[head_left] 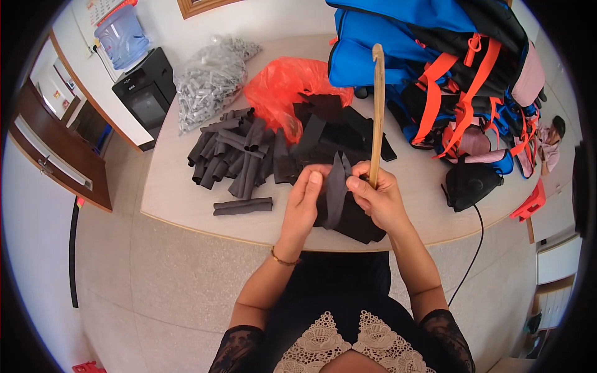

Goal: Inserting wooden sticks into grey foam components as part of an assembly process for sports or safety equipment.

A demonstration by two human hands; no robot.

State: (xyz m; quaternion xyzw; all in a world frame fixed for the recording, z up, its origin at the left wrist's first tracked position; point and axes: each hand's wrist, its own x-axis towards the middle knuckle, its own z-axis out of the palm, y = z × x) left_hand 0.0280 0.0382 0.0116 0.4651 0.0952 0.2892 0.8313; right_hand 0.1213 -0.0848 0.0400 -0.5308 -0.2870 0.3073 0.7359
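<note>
Left hand (305,194) had its grip clamped on cloth (336,194); right hand (382,198) clamped cloth plus stick (378,112); rolls (249,149) lay left of cloth. Even edge tension looked key.

2 forearms (268,283) angle inward, left hand (303,202) and right hand (384,200) pinching close together, their partly hidden fingers (319,168) apparently curled.

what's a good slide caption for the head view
Left grip and right grip pinch dark cloth, the right also holding a wooden stick, near cloth rolls.
</note>
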